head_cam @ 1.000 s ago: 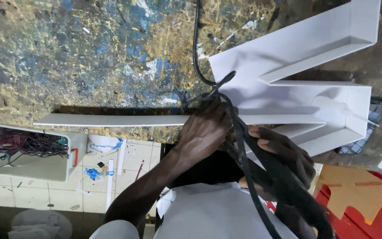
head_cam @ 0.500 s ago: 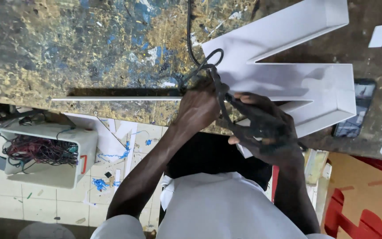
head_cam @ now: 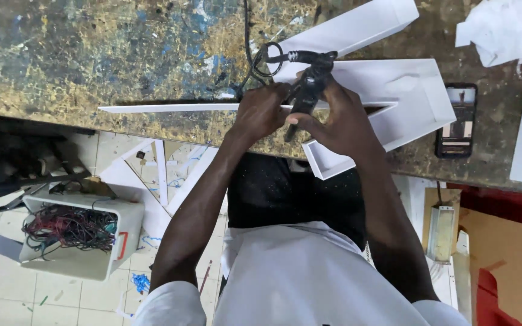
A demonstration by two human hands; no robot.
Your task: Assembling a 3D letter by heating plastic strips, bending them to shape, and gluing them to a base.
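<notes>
Black corded hand tool (head_cam: 307, 84), gripped by both hands (head_cam: 309, 118) over the white angular channel piece (head_cam: 394, 102) at the worktop (head_cam: 92, 54) edge, works best held steady, cord clear.

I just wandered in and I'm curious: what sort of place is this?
Probably a small fabrication workshop. The workbench is scarred and paint-stained, the hands grip a black corded tool over white channel-shaped pieces, and a white bin of tangled wires sits on the tiled floor.
</notes>
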